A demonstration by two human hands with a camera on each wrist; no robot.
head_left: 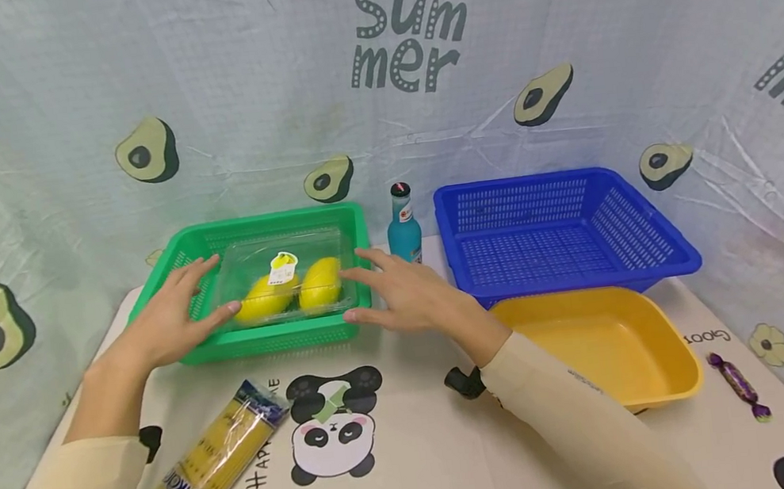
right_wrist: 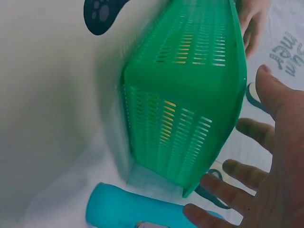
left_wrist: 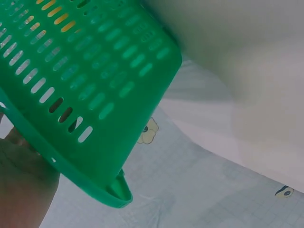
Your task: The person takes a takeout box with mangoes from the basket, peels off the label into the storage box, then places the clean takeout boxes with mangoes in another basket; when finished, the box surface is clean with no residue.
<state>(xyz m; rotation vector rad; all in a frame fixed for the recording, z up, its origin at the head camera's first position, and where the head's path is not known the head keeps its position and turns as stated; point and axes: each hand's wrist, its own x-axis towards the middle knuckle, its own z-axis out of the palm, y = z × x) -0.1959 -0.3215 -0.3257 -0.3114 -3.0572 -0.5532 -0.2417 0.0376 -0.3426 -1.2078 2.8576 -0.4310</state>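
Observation:
Inside the green basket lies a clear plastic box with two yellow fruits and a white label under its lid. My left hand reaches over the basket's left side, its thumb extended toward the near left corner of the box. On the opposite side, my right hand has its fingers spread by the basket's right rim, fingertips near the box. In the right wrist view, that hand shows loosely extended fingers and nothing held. The left wrist view has the basket wall covering most of the left hand.
A blue bottle stands just right of the green basket. Further right are a blue basket and, before it, a yellow tub. A spaghetti pack lies front left, a wrapped candy far right.

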